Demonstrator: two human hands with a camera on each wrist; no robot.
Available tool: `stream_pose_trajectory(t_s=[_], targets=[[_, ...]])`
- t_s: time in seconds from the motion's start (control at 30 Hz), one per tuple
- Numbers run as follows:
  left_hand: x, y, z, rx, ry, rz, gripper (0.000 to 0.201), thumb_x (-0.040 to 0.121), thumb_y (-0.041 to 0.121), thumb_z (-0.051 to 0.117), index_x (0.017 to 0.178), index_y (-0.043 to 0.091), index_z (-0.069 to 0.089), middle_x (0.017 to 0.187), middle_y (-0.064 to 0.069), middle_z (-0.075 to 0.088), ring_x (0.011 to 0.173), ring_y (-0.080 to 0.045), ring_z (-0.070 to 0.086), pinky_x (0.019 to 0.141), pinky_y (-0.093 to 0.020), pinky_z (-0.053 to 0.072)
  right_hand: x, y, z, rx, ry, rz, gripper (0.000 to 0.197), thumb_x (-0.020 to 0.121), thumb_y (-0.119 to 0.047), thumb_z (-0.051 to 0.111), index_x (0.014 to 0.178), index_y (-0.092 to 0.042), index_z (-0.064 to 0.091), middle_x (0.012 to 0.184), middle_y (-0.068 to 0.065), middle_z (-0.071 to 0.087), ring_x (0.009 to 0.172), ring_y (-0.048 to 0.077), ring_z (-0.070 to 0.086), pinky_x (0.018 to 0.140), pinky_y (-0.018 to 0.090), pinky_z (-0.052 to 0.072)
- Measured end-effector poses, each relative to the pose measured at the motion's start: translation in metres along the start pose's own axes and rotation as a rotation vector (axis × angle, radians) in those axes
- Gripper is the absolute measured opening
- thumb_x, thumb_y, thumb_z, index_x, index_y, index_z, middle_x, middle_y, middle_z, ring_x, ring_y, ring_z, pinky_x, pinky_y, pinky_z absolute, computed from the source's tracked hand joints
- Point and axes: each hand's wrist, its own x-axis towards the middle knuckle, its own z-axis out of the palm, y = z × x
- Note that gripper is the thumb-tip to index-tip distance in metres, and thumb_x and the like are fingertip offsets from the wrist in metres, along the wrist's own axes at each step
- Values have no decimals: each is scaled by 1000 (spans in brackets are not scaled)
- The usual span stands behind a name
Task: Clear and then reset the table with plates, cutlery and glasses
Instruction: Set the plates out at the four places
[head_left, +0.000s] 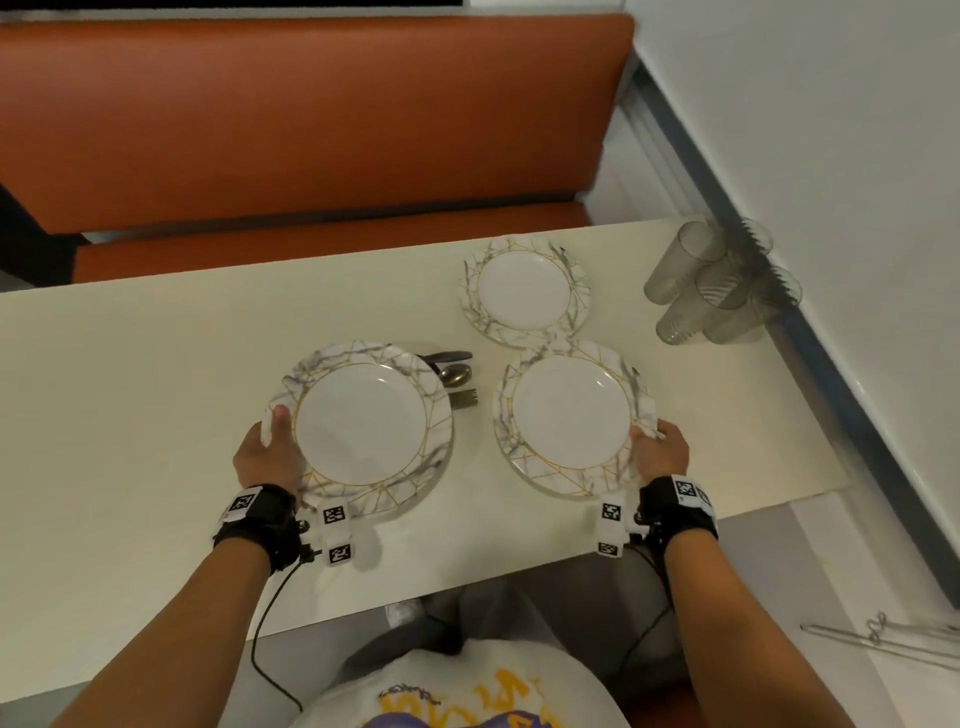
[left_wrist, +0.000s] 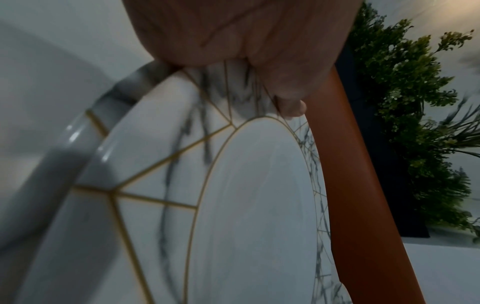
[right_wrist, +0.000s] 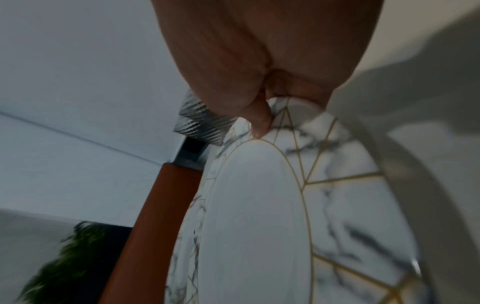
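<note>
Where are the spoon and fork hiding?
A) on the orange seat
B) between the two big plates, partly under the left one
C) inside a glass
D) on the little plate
B: the spoon and fork peek out from under the left plate held by the left hand, beside the right plate.

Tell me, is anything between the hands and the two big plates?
No. The left hand already grips the left plate by its rim, and the right hand grips the right plate. Cutlery lies partly under the left plate.

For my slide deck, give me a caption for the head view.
Left hand and right hand each grip a marbled plate on the table.
</note>
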Motion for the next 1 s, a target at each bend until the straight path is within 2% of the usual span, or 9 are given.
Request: stream_pose_trajectory(t_s=[0.07,0.13,0.23,0.3,0.37,0.5,0.67,0.77,1.0], targets=[[-10,1,-1,24,4,14,35,98,56,59,76,32,48,80,7,49,84,-26,51,92,-32,37,-5,22,-7,14,40,45,42,95,-19,66,135,-8,57,134,13,62,119,32,60,94,32,48],[-18,3,-3,46,-2,30,44,100,54,57,69,30,36,74,10,39,66,-11,40,88,-31,33,-13,37,-9,20,71,71,42,95,-18,66,134,-8,56,133,14,62,118,32,60,91,30,46],[-19,0,-7,35,-22,63,45,100,55,56,97,11,65,104,-11,66,91,-27,58,90,-32,36,-23,50,-9,29,92,91,41,95,-17,66,133,-7,56,132,14,63,118,32,60,89,29,44],[-18,-2,-7,73,-23,75,44,100,57,55,102,15,67,108,-8,66,117,-35,58,93,-34,39,-29,54,-8,24,106,104,40,95,-17,66,133,-7,56,131,15,63,118,33,60,88,28,44],[-18,-2,-5,99,-32,66,37,99,58,54,91,23,63,95,-1,62,109,-30,54,91,-35,39,-35,57,-7,-1,112,118,39,96,-17,64,133,-6,56,130,16,63,118,33,59,87,29,43],[-16,-3,-6,83,-57,81,63,94,65,55,126,12,65,117,-1,66,110,-26,57,96,-35,44,-45,61,-6,-87,117,127,38,96,-19,65,130,-4,56,126,19,64,115,35,61,85,30,44],[-18,-3,-2,99,-82,58,41,99,57,57,83,19,58,83,3,54,86,-23,52,85,-32,39,-44,67,-6,-151,109,142,44,95,-19,67,134,-1,55,131,21,62,121,37,59,96,35,47],[-14,-5,-2,88,-91,62,46,96,60,58,109,18,68,108,0,65,108,-25,57,94,-34,45,-43,67,-8,-181,96,156,47,96,-19,66,137,-1,52,134,21,60,123,37,57,98,38,48],[-12,2,-5,59,-121,34,53,92,62,61,106,11,66,92,-4,65,90,-30,63,76,-35,50,-50,49,-5,-424,228,120,49,84,-18,67,129,-10,51,136,19,47,128,40,40,102,48,41]])
